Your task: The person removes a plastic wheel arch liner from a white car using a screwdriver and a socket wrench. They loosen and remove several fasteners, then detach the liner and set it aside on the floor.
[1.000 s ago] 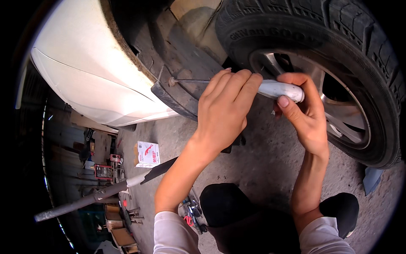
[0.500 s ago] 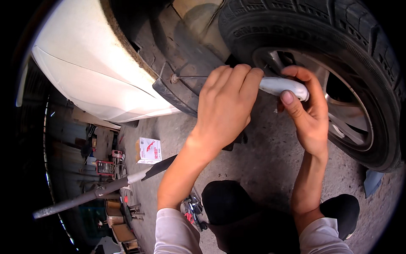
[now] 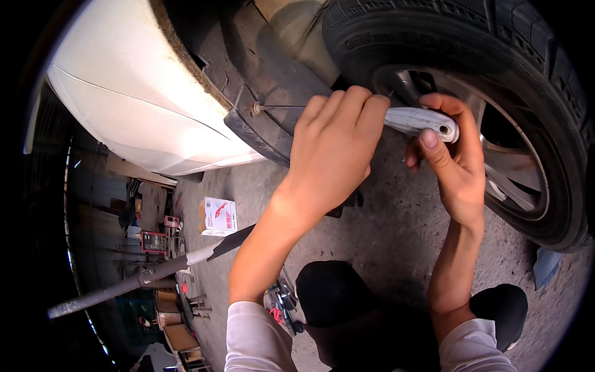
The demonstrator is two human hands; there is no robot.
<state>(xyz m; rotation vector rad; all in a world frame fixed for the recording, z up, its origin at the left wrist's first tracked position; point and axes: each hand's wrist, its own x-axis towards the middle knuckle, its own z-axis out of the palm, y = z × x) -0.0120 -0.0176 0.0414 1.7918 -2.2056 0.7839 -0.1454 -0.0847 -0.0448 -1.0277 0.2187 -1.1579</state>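
Observation:
A screwdriver with a whitish handle (image 3: 418, 120) lies nearly level between my hands. Its thin shaft (image 3: 282, 108) points left to a small round fastener (image 3: 256, 108) in the dark wheel-arch liner (image 3: 263, 137). My left hand (image 3: 338, 146) is closed round the middle of the tool, hiding where shaft and handle meet. The handle's butt, with a hole in it, sits between the thumb and curved fingers of my right hand (image 3: 455, 164). Whether the tip is seated in the fastener is too small to tell.
A tyre on an alloy wheel (image 3: 527, 124) stands close at the right, beside my right hand. White bodywork (image 3: 142, 105) fills the upper left. A long dark bar (image 3: 161, 271), a white-and-red box (image 3: 219, 216) and some tools (image 3: 282, 304) are at lower left.
The screwdriver handle has turned about its length, and the hole in its butt now faces me. Both hands have shifted very slightly right and keep their hold.

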